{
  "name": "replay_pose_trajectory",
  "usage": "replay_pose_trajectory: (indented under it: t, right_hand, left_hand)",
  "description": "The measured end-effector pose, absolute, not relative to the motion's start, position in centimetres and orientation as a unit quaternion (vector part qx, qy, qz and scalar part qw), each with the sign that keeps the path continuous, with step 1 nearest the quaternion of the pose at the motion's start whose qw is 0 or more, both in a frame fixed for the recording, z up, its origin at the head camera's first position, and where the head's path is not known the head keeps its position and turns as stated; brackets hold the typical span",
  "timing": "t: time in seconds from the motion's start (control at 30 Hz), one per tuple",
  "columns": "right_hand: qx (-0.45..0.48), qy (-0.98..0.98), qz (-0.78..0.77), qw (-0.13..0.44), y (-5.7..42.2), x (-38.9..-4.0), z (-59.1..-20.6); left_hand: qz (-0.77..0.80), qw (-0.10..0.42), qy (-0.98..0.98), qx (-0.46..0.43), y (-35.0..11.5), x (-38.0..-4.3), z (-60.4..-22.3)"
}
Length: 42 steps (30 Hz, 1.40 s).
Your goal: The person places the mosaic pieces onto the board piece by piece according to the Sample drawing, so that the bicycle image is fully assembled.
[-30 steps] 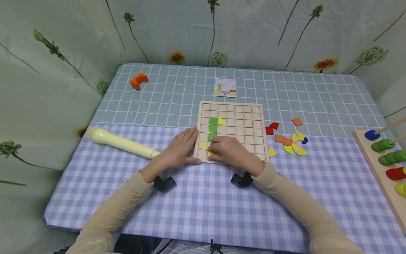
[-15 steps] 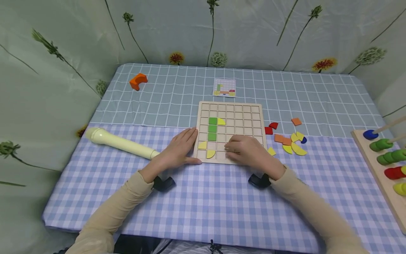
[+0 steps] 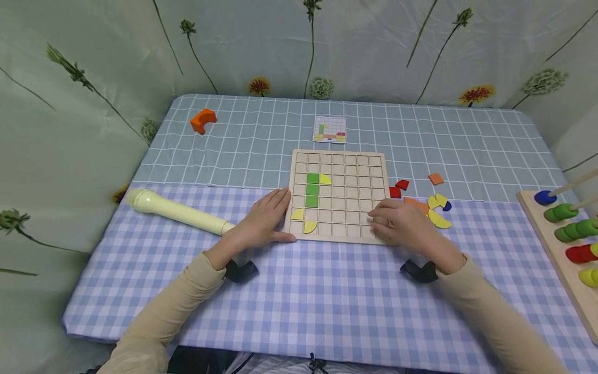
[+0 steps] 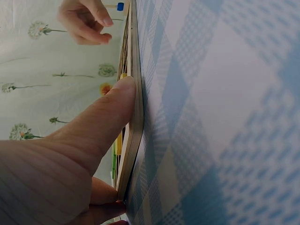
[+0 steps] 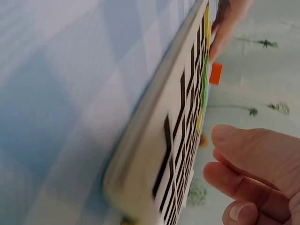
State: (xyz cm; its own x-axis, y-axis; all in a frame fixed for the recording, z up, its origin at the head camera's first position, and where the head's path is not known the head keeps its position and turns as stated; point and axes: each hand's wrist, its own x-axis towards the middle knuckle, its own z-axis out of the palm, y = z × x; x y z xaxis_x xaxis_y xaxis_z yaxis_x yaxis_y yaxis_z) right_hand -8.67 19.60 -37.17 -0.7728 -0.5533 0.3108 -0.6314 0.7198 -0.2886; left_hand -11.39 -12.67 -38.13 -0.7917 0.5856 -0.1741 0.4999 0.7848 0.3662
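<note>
A wooden grid board (image 3: 345, 195) lies mid-table. Its cells hold a column of green squares (image 3: 312, 190), a yellow quarter-circle (image 3: 325, 179) beside the top one, and two yellow pieces at lower left, one a yellow quarter-circle (image 3: 310, 227). My left hand (image 3: 266, 218) rests against the board's left edge with straight fingers; in the left wrist view its thumb (image 4: 108, 112) touches the near edge. Above the board's lower right corner is my right hand (image 3: 404, 226), fingers loosely curled. The right wrist view shows its thumb (image 5: 248, 145) and fingers apart, nothing between them.
Loose pieces lie right of the board: red ones (image 3: 395, 192), an orange square (image 3: 436, 178), yellow ones (image 3: 439, 219) and a blue one (image 3: 447, 206). A pattern card (image 3: 329, 129) lies behind it. Around stand a cream microphone-shaped object (image 3: 177, 210), an orange arch block (image 3: 203, 121) and a bead-peg stand (image 3: 560, 254).
My right hand has left the yellow quarter-circle in its lower left cell and moved rightward across the board to its right edge. My left hand has stayed in place.
</note>
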Motion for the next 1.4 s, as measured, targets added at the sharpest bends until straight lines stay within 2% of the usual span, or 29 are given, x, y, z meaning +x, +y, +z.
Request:
replay_pose_trajectory:
  t: [0.2, 0.47, 0.73, 1.07, 1.2, 1.4]
  right_hand:
    - [0.301, -0.925, 0.194, 0.13, 21.6, -8.3, -36.9]
    - [0.27, -0.942, 0.179, 0.086, 23.2, -7.9, -37.0]
    - [0.293, -0.935, 0.176, 0.093, 24.0, -7.9, -37.6]
    - [0.303, -0.938, 0.171, 0.015, 24.8, -8.0, -37.3]
    - [0.313, -0.937, 0.155, 0.024, 25.1, -8.0, -37.4]
    - [0.262, -0.956, 0.129, 0.032, 25.0, -7.8, -37.5]
  left_hand:
    - [0.151, 0.137, 0.934, 0.293, -12.7, -11.3, -38.0]
    - [0.152, 0.135, 0.934, 0.294, -12.7, -11.4, -38.2]
    - [0.156, 0.138, 0.933, 0.293, -12.7, -11.5, -38.4]
    - [0.154, 0.138, 0.933, 0.294, -12.7, -11.4, -38.2]
    - [0.155, 0.137, 0.933, 0.294, -12.8, -11.4, -38.3]
    - [0.153, 0.136, 0.933, 0.295, -12.8, -11.5, -38.3]
